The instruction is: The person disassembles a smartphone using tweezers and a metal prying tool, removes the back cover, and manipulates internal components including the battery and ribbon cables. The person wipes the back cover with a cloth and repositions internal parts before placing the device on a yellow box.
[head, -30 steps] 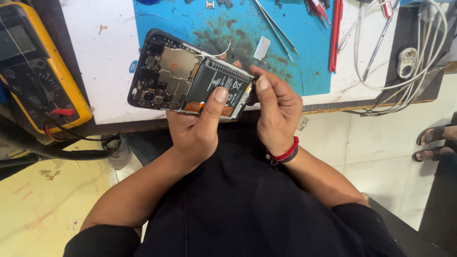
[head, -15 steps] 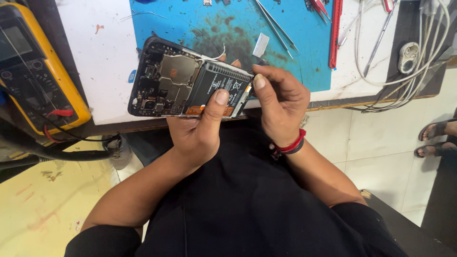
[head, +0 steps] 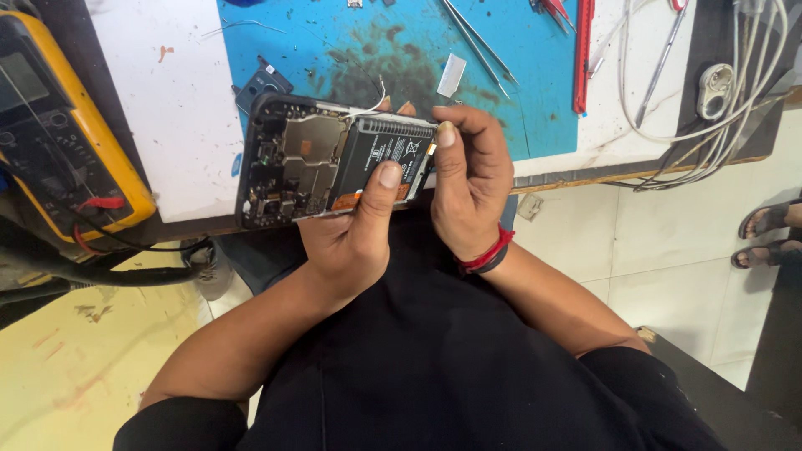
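Since the earlier frame your left hand (head: pixel 355 238) lifts the opened phone (head: pixel 334 159) above the table edge, your right hand (head: pixel 472 179) pinching its battery end, which may tear.

White workbench top (head: pixel 167 108) runs across the upper part of the view, a dark band along its left side and a wooden strip along its front edge. A blue work mat (head: pixel 368 50) lies on it, smudged dark near the middle. Under the bench edge, pale floor tiles (head: pixel 660 259) with thin grout lines spread to the right; at lower left the floor (head: pixel 58 367) is yellowish and scuffed, marked with reddish streaks. Light is even and bright, with soft shadow under the bench. A dark piece of furniture (head: pixel 710 392) cuts in at lower right.
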